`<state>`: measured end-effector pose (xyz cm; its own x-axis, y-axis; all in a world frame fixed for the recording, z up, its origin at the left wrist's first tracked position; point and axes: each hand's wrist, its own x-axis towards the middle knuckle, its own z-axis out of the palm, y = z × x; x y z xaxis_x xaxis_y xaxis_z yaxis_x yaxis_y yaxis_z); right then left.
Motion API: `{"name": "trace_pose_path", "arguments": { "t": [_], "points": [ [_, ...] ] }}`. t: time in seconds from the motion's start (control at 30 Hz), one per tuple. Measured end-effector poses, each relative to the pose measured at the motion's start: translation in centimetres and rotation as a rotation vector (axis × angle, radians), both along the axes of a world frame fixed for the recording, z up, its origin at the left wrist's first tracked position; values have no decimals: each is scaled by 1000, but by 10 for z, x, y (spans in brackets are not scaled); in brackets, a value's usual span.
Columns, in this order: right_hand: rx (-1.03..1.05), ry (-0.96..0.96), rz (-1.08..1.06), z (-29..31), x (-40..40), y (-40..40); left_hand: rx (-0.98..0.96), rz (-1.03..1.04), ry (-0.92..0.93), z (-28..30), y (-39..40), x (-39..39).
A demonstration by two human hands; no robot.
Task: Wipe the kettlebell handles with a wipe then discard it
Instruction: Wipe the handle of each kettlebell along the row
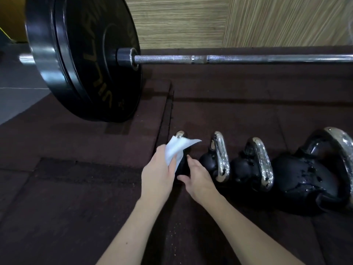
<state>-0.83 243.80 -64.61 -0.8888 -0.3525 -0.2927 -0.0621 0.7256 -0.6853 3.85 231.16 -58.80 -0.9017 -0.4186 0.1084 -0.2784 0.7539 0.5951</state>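
Several black kettlebells with chrome handles stand in a row on the dark floor mat. My left hand (159,173) holds a white wipe (177,150) draped over the chrome handle (180,134) of the leftmost, smallest kettlebell, whose body is mostly hidden behind my hands. My right hand (197,175) rests with curved fingers on that kettlebell's black body (182,166). To the right stand a second kettlebell (219,155), a third (257,163) and a much larger one (313,175).
A loaded barbell lies across the mat behind the kettlebells, with a big black plate (84,60) at the left and its steel bar (238,59) running right. A wood-pattern wall (229,20) closes the back. Grey floor (17,92) shows at the left.
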Motion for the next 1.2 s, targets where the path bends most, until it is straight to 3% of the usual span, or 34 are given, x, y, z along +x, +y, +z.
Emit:
{"name": "trace_pose_path", "arguments": {
  "t": [0.1, 0.2, 0.37, 0.47, 0.5, 0.57, 0.73, 0.83, 1.0, 1.2],
  "points": [
    [-22, -2, -4, -2, 2, 0, -416, -86, -272, 24, 2, -34],
    [-28, -2, -26, -2, 3, -1, -543, -202, -393, 44, 14, -78],
    [3, 33, -4, -2, 1, 1, -966, -609, -709, 43, 43, -126],
    [-1, 14, -8, -3, 0, 1, -1439, -768, -729, 25, 45, -112],
    [-8, 11, -13, -3, 0, 0, -1489, -789, -698, 23, 43, -109],
    [-25, 17, -12, -4, 0, 0, -1337, -753, -630, 24, 38, -110],
    [-63, 14, -19, -6, 2, 1, -470, -466, -275, 37, 7, -90],
    [-99, -33, -28, -8, 2, 2, 11, -293, -169, 37, -7, -60],
    [-147, -67, -54, -11, 1, 3, 212, -131, 8, 9, -8, 4],
    [-191, -48, -80, -14, 2, 4, 324, -35, -50, -19, -11, 37]
  ]
}}
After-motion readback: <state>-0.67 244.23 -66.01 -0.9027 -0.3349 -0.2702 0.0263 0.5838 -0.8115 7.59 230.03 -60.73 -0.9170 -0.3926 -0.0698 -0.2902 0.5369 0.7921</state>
